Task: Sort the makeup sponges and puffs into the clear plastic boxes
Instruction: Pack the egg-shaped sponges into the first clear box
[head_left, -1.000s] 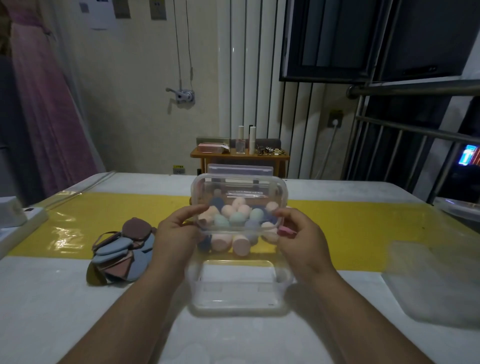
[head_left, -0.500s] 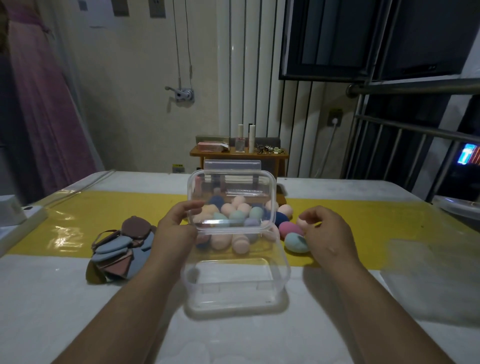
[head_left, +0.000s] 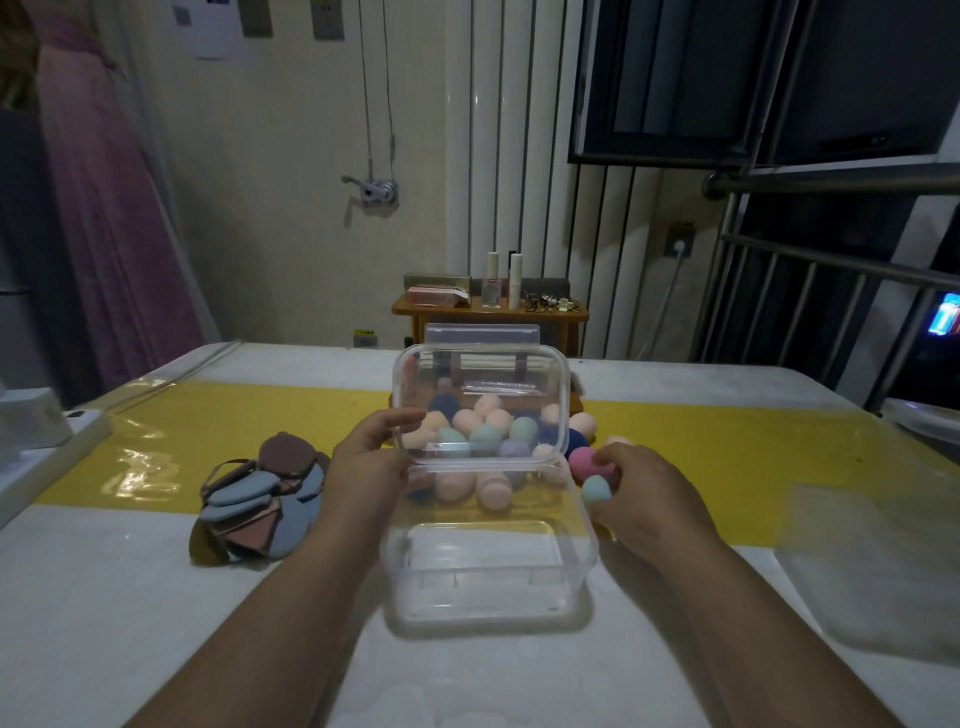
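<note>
A clear plastic box (head_left: 488, 587) stands on the table in front of me, its hinged lid (head_left: 480, 364) raised upright. My left hand (head_left: 371, 467) grips the lid's left edge. Behind the box lies a heap of egg-shaped makeup sponges (head_left: 491, 428) in pink, peach, teal and navy, seen through the lid. My right hand (head_left: 641, 491) curls round a pink sponge (head_left: 584, 460) and a teal sponge (head_left: 595, 489) just right of the box. A pile of flat puffs (head_left: 260, 501) in blue, brown and pink lies to the left.
A yellow strip (head_left: 727, 462) runs across the white table. A clear flat plastic piece (head_left: 872, 566) lies at the right. A white block (head_left: 36, 431) sits at the left edge. Beyond the table stands a small wooden stand (head_left: 491, 312) with bottles.
My right hand let go of the lid, moved right and closed round the pink and teal sponges. The lid has swung up higher, held by my left hand alone.
</note>
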